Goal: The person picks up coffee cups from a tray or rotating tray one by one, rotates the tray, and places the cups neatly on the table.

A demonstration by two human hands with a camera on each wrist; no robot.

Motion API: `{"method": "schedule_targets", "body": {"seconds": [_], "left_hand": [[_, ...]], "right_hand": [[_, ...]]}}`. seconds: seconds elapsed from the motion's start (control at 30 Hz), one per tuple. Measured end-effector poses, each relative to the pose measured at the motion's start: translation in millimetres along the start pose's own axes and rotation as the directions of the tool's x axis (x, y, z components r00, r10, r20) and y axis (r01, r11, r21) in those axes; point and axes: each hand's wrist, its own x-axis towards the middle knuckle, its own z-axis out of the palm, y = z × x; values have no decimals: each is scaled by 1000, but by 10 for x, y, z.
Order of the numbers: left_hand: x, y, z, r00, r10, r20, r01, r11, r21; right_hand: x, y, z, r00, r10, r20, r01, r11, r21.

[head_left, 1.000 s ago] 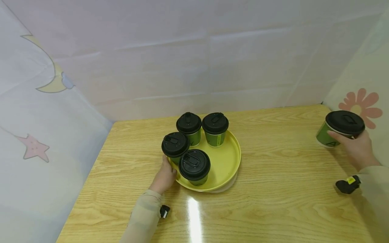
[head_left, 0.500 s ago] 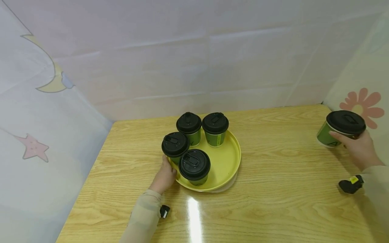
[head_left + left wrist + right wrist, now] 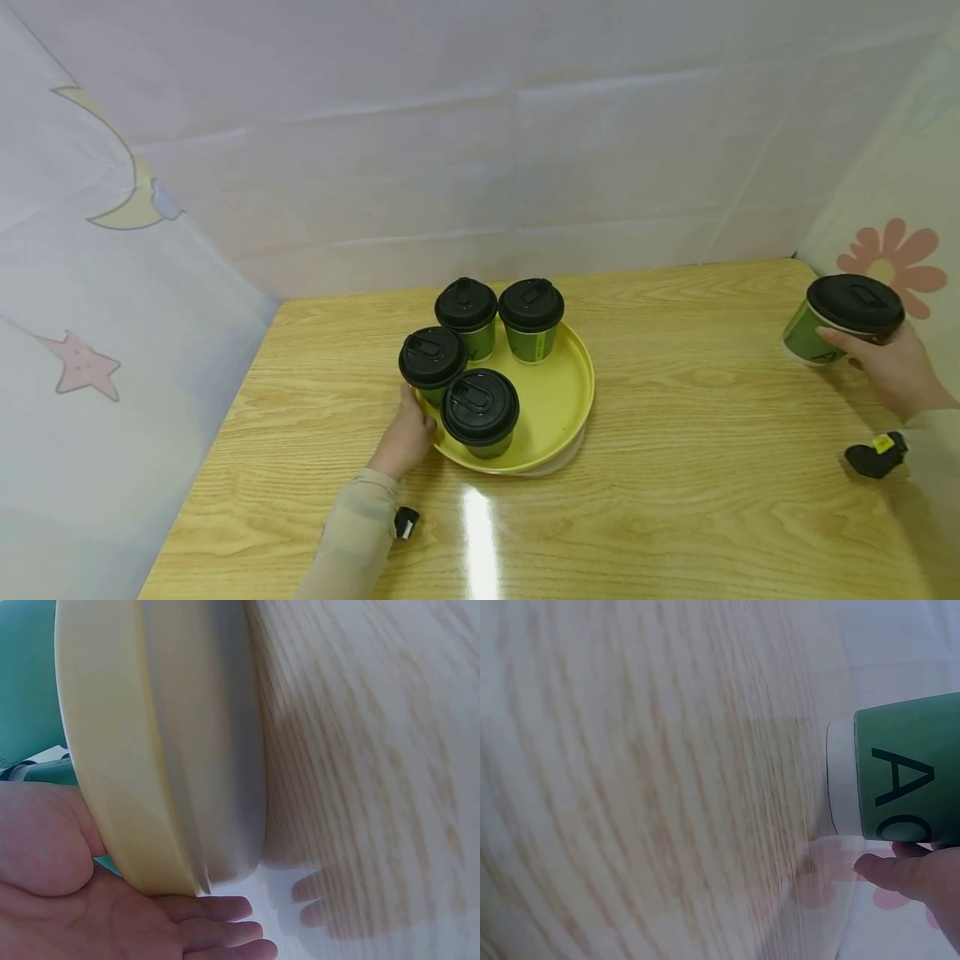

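A round yellow tray (image 3: 558, 408) on a pale base stands mid-table, bearing several green paper cups with black lids, including a front cup (image 3: 480, 412) and a back right cup (image 3: 532, 317). My left hand (image 3: 405, 433) holds the tray's left rim. In the left wrist view its thumb hooks over the tray wall (image 3: 112, 750), and the straight fingers (image 3: 225, 930) lie along the outside. At far right, my right hand (image 3: 896, 367) grips another lidded paper cup (image 3: 813, 337), slightly tilted, close over the table. Dark letters show on its side in the right wrist view.
The wooden table (image 3: 675, 483) meets a pale cloth wall (image 3: 600, 167) at the back. Printed cloth also hangs left and right, with a flower (image 3: 896, 250) beside the right hand. Each wrist has a small black device, such as the right one (image 3: 873, 458).
My right hand and its paper cup have shifted very slightly right; the forearm has moved a little further right. The left hand, tray and cups on it have stayed still.
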Motion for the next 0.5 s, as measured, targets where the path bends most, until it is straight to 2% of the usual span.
{"method": "schedule_targets", "body": {"seconds": [0.23,0.37,0.5], "left_hand": [[-1,-46,19,1000,15,-11,-15,999,-31],[-9,-13,10,1000,-15,4,15,999,-49],[-11,15,2,1000,-28,13,28,999,-23]], "right_hand": [[-22,-5,7,1000,16,-7,-16,999,-42],[-43,-16,10,1000,-11,-13,11,1000,-21],[-61,-2,24,999,-34,-30,33,999,-35]]}}
